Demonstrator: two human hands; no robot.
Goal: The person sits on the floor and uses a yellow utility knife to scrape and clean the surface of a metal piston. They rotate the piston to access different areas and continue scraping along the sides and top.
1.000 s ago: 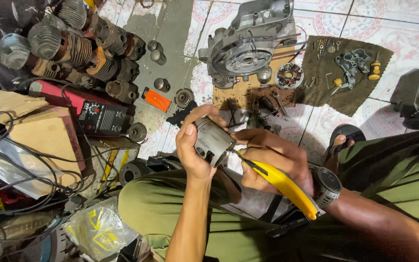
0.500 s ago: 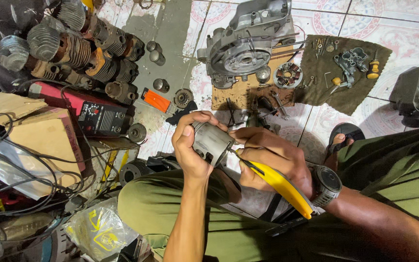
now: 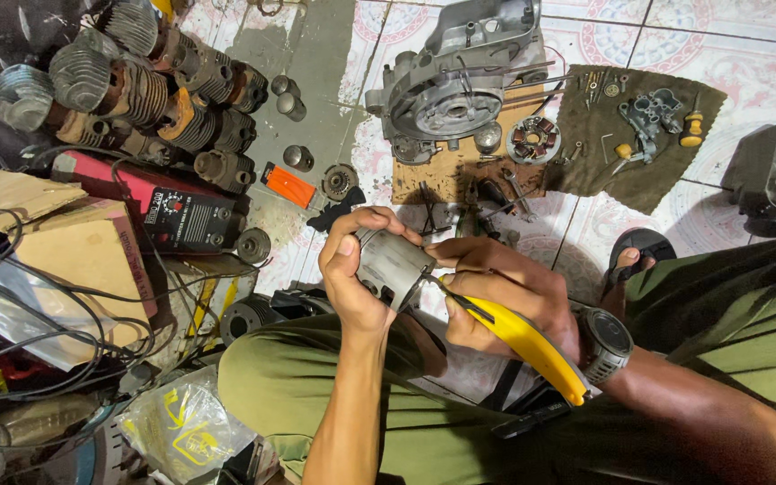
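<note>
The left hand (image 3: 352, 283) has its grip closed around a grey metal piston (image 3: 392, 265). Just beside it, the right hand (image 3: 505, 301) has its grip pressed around yellow-handled pliers (image 3: 523, 341), whose tip touches the piston.

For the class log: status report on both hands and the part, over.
Left hand grips grey metal cylinder. Right hand holds yellow-handled tool, tip at cylinder. Nothing between them.

Left hand (image 3: 352, 278) covers the near side of the grey metal cylinder (image 3: 390, 262). Tool tip of the yellow-handled pliers (image 3: 521, 339) is hidden behind it. Engine casing (image 3: 460, 76) is cut off at the far edge.
</note>
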